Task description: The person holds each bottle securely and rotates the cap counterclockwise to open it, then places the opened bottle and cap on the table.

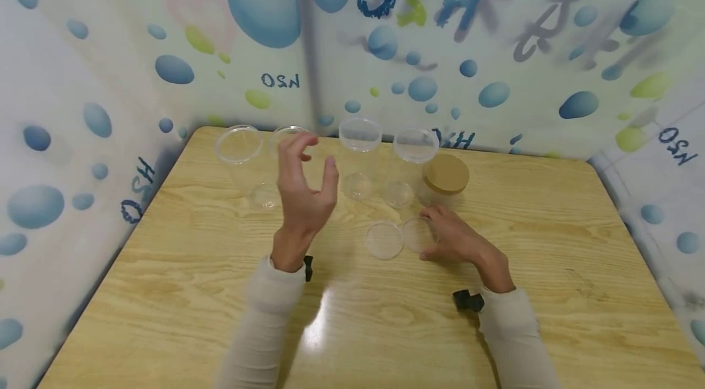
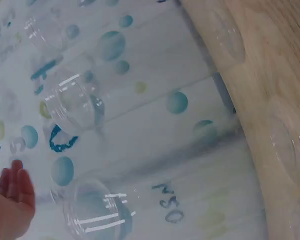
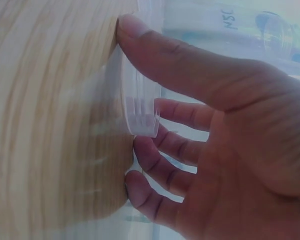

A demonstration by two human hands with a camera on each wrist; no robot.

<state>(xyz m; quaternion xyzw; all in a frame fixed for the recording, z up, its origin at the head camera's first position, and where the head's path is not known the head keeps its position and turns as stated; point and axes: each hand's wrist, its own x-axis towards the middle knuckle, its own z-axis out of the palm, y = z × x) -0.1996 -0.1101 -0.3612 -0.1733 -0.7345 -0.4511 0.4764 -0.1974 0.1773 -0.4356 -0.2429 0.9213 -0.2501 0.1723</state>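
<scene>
My right hand [image 1: 456, 237] rests low over the table and grips a clear round plastic lid [image 1: 416, 237] by its edge. In the right wrist view the thumb lies on one side of the lid [image 3: 140, 107] and the curled fingers on the other. A second clear lid [image 1: 384, 242] lies flat just left of it. Raised above the table, my left hand [image 1: 306, 196] holds nothing, its fingers and thumb apart in a loose curve. Behind it stands a row of several tall clear plastic cups [image 1: 360, 147], one of them partly hidden by the left hand.
A jar with a tan lid [image 1: 446, 175] stands at the right end of the row, behind the right hand. The wooden table [image 1: 385, 340] meets a wall [image 1: 341, 65] with a blue and green drop print along its back edge.
</scene>
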